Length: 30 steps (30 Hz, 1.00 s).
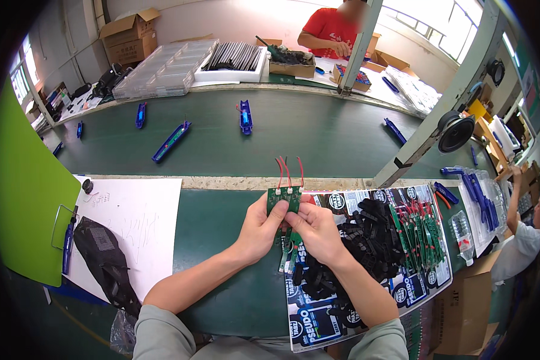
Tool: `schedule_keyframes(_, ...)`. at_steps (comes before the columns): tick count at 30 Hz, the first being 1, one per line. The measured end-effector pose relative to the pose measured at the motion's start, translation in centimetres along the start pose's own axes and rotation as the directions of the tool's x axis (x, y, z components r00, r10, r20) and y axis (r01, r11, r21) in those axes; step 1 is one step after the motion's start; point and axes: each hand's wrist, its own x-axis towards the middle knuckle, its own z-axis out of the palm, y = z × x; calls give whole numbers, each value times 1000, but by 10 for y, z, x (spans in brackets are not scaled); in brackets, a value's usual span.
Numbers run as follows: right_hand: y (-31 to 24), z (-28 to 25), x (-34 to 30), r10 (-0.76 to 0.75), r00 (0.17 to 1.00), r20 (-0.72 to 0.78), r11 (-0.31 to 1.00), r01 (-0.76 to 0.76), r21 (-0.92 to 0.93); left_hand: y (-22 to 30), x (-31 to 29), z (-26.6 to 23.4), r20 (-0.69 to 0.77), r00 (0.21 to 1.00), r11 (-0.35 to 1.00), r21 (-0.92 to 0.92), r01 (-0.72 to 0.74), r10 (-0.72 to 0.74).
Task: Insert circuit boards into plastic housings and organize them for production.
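Note:
Several narrow green circuit boards (283, 195) with red and black wires at their far ends are pinched between my two hands. My left hand (261, 225) closes on them from the left, its thumb lying across the boards. From the right, my right hand (315, 228) grips the same bundle, thumb pointing in. Lower ends of the boards (290, 255) show beneath the hands, over the green table. Beside my right forearm lies a heap of black plastic parts (375, 240). Right of the heap is a row of green circuit boards with red wires (419, 234).
A printed sheet (366, 327) lies under the heap. Beyond a ledge, a green belt (210, 147) carries blue casings (245, 117). A metal post (429, 132) rises at right. At left are white paper (156, 225) and a black mesh bag (105, 252). Another person (327, 30) works across.

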Motion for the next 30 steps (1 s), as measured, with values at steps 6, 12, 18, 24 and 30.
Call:
schedule_keyframes(6,-1,-2,2,-213,950,-227,898,99,-428,-16,12,21,-162,985,998,17,-59,61)
schedule_keyframes(12,-12,-8,2,-267,923,-277,855,94,-509,-21,24,35,-181,982,998,2,-59,58)
schedule_keyframes(18,-16,-11,1,-337,901,-272,774,101,-625,-36,38,42,-235,969,995,-51,-90,76)
schedule_keyframes(24,-16,-11,4,-349,897,-272,760,102,-641,-37,38,47,-291,955,994,-68,-87,64)
schedule_keyframes(30,-7,-17,9,-393,876,-279,697,86,-712,-44,47,57,-380,922,990,-87,-114,72)
